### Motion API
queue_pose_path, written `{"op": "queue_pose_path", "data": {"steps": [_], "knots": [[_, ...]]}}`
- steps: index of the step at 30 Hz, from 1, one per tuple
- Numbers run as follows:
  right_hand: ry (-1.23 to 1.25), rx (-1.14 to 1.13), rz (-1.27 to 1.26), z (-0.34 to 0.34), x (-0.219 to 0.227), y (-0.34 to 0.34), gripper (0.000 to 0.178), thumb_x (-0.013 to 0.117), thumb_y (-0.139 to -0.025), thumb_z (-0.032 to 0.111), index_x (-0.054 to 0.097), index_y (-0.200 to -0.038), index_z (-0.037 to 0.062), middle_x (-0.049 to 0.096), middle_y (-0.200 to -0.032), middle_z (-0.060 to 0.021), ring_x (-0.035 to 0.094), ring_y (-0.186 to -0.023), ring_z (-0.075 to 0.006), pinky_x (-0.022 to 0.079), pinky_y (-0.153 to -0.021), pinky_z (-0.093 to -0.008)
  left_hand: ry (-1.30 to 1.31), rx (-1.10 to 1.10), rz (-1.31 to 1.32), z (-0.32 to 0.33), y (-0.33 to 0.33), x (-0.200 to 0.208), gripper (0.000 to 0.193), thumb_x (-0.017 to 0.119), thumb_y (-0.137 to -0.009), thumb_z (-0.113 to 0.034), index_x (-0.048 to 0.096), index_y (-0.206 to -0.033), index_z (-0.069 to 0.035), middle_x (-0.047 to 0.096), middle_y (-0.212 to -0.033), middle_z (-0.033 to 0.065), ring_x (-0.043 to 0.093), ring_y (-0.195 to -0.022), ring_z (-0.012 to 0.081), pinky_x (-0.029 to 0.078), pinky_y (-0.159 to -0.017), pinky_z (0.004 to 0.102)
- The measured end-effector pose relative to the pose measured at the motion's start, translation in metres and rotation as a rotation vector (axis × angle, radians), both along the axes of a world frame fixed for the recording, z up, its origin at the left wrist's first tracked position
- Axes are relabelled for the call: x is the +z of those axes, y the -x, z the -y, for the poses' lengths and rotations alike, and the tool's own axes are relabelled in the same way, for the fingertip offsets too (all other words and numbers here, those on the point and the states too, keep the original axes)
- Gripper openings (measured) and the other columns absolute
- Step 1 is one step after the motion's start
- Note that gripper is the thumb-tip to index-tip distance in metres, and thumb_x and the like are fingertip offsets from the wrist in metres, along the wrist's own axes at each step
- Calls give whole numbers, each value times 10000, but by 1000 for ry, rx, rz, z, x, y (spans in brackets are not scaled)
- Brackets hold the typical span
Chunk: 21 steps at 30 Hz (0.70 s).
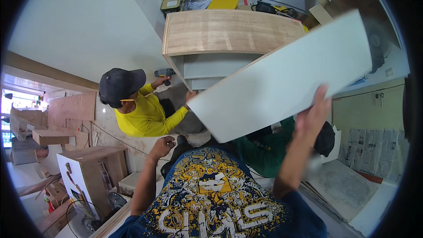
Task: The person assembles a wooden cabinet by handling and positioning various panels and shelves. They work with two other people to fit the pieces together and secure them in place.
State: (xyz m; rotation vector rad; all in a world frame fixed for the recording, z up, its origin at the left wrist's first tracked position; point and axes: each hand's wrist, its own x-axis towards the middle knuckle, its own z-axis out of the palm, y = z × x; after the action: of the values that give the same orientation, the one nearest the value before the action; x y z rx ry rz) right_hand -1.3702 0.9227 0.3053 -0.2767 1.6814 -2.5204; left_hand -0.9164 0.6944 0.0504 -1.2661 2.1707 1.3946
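A long white panel point(282, 79) slants up to the right in front of me. My right hand point(313, 112) grips its lower edge, with a finger lying on the white face. My left hand point(163, 146) hangs by my side, fingers loosely bent and apart, and nothing shows in it. Behind the panel stands a wooden cabinet point(229, 31) with a plywood top and a pale inside, which the panel partly hides. At its left side a person in a yellow shirt point(143, 117) holds a cordless drill point(165, 73); that person's other hand is near the panel's left corner.
A person in green point(269, 150) with a dark cap is close on my right, partly under the panel. On the left stand a wooden cabinet with a white front point(94, 172) and a fan point(83, 224). Cans, rags and a yellow box point(224, 1) lie beyond the main cabinet.
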Motion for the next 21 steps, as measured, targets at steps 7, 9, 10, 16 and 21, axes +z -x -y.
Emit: {"op": "queue_pose_path", "data": {"steps": [7,9,10,16,21], "knots": [[-228,702,-239,130,78,211,638,613,-1017,518,587,-1378,-8,662,-1292,-97,651,-1094,-161,541,-943,-317,44,74,59,-10,-16,-26,380,676,-892,-236,709,-1189,-1,716,-1122,274,690,-1093,398,524,-953,427],[-657,778,-491,189,70,201,671,619,-999,561,604,-1396,19,670,-1302,-85,588,-1194,-163,453,-1050,-315,42,159,54,-29,-46,-44,377,675,-898,-246,715,-1182,-2,732,-1098,252,702,-1069,389,534,-940,418],[-740,912,-526,209,65,195,668,625,-994,565,613,-1391,27,677,-1286,-84,579,-1204,-166,445,-1057,-319,22,203,48,-39,-59,-51,378,679,-899,-250,715,-1179,2,735,-1082,250,708,-1051,386,539,-929,420],[-1104,1453,-753,298,28,181,596,682,-968,481,640,-1392,65,710,-1227,-83,624,-1115,-176,482,-1005,-330,-26,467,50,-116,-116,-62,348,684,-928,-246,725,-1117,43,763,-946,192,731,-876,277,557,-824,387],[-1009,1180,-1108,336,34,182,646,680,-955,417,540,-1494,90,650,-1362,-147,628,-1097,-214,497,-972,-347,-150,810,-139,-176,-140,-54,363,636,-978,-275,738,-1018,71,752,-879,135,673,-802,182,537,-766,350]]}}
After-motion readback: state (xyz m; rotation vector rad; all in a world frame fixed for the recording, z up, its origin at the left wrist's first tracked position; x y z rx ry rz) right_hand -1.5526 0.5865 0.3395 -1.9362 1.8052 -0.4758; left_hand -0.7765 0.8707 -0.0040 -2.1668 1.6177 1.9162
